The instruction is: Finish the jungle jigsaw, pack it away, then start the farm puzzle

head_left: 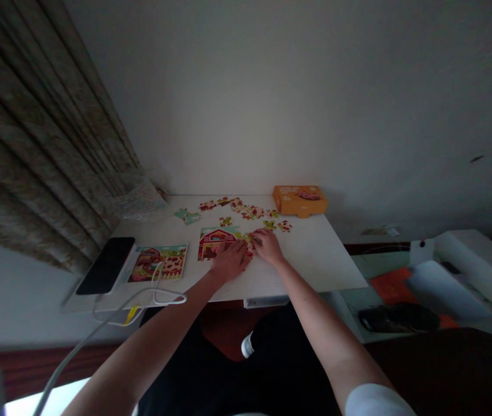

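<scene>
A partly joined jigsaw puzzle [217, 236] with a red barn lies on the white table [315, 260]. My left hand [230, 261] rests flat across its lower right part, fingers stretched out, and hides some of the picture. At the puzzle's right edge, my right hand [267, 245] has its fingers bent together on a puzzle piece [250, 238], which is mostly covered. Behind both hands are loose puzzle pieces [252, 211], some of them linked. A yellow-green piece [225, 221] sits just above the puzzle, and a pale green group [187, 216] lies farther left.
An orange puzzle box [300, 201] stands at the back right. Left of the puzzle are a picture card [159, 263], a black phone [106, 266] and a white cable [141, 292] crossing the table edge. A clear plastic bag [137, 199] sits by the curtain [33, 115].
</scene>
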The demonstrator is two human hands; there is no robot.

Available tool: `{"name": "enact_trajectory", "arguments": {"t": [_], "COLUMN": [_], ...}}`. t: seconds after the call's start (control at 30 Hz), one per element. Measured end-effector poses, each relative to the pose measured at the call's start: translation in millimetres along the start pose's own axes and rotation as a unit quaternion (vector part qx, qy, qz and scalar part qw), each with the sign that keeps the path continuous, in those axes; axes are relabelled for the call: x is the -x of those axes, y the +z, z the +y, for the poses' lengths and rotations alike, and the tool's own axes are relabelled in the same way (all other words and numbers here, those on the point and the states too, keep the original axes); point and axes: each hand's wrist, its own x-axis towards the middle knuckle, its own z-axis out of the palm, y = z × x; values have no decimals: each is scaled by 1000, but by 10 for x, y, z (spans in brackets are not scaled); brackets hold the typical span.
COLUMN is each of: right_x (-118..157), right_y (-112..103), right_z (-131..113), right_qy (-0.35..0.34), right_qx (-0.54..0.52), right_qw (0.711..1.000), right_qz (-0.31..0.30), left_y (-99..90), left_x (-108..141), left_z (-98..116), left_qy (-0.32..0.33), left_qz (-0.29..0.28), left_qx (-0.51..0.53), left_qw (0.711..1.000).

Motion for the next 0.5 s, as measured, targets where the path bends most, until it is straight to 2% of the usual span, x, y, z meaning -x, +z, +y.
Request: {"name": "enact_trajectory", "arguments": {"t": [0.2, 0.33, 0.5], "right_x": [16, 15, 20], "right_y": [8, 22, 28], "right_z": [0, 13, 10], "right_qy": [-1, 8, -6], "right_qx": [19, 24, 17], "right_qw": [1000, 1000, 1000], "right_qz": [4, -8, 12], "left_y": [-45, -214, -369], "left_x": [79, 282, 584], "left_z": [-71, -256, -443], "left_qy": [-4, -26, -33], "left_qz": [-20, 26, 71], "left_qx": [3, 15, 44], "left_qw": [1000, 999, 996]}}
